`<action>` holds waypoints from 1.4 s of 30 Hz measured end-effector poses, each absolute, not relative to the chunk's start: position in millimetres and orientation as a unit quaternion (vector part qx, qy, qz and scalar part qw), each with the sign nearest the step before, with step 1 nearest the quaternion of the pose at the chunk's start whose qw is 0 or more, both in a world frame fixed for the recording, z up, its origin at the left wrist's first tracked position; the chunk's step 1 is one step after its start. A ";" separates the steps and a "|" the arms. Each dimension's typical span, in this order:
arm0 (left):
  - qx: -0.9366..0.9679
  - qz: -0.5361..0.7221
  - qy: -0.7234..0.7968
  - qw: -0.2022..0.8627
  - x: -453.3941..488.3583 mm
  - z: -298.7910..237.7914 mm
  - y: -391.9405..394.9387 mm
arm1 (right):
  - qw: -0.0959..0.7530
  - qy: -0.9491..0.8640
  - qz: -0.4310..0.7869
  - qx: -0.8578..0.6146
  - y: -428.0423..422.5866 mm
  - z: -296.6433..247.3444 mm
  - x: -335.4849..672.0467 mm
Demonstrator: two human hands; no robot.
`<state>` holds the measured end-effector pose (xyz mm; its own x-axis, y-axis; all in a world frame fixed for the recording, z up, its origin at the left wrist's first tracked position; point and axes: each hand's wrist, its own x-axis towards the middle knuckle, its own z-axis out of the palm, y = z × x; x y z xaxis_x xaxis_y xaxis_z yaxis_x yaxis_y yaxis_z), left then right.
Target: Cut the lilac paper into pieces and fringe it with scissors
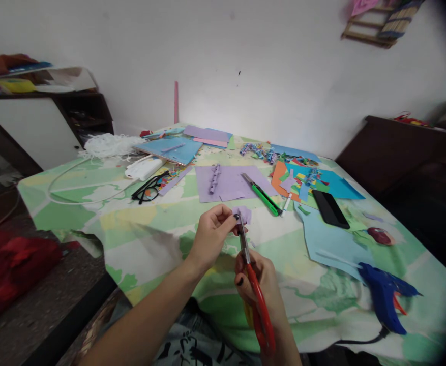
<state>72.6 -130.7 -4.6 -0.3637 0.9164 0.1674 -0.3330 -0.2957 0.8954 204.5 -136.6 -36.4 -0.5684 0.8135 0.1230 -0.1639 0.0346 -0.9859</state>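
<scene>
Between the thumb and fingers of my left hand (215,229) is a small piece of purple paper (245,214). My right hand (263,277) grips a pair of scissors (256,291) with red handles, and its blades point up against that paper. Beyond my hands lies a larger purple sheet (230,175) with a rolled purple paper tube (214,179) on it. A green utility knife (265,197) rests partly on the same sheet. A white-capped marker or stick (286,205) is beside the knife's end.
To the right are a black phone (330,208), a light blue sheet (329,239) and a blue glue gun (386,297) with its cord. On the left lie black eyeglasses (150,188), a white power strip (145,168) and a white cable (66,202). Paper scraps (289,184) cover the back right.
</scene>
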 end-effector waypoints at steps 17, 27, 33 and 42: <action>0.357 0.719 0.411 0.432 73.5 -8.0 -130.5 | 0.376 -0.616 0.649 -0.241 -135.9 -41.3 206.6; 0.359 0.722 0.405 0.432 72.5 -9.8 -129.3 | 0.366 -0.616 0.644 -0.268 -136.2 -38.8 204.8; 0.355 0.723 0.403 0.434 72.5 -7.2 -130.9 | 0.370 -0.595 0.665 -0.258 -136.8 -38.0 204.5; 0.353 0.725 0.402 0.434 72.5 -4.3 -131.8 | 0.375 -0.569 0.689 -0.244 -137.5 -38.0 204.5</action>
<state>72.5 -131.8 -4.3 -0.3730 0.9133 0.1636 -0.3454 -0.3003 0.8891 204.5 -137.5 -38.0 -0.5993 0.7953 0.0916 -0.2401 -0.0694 -0.9683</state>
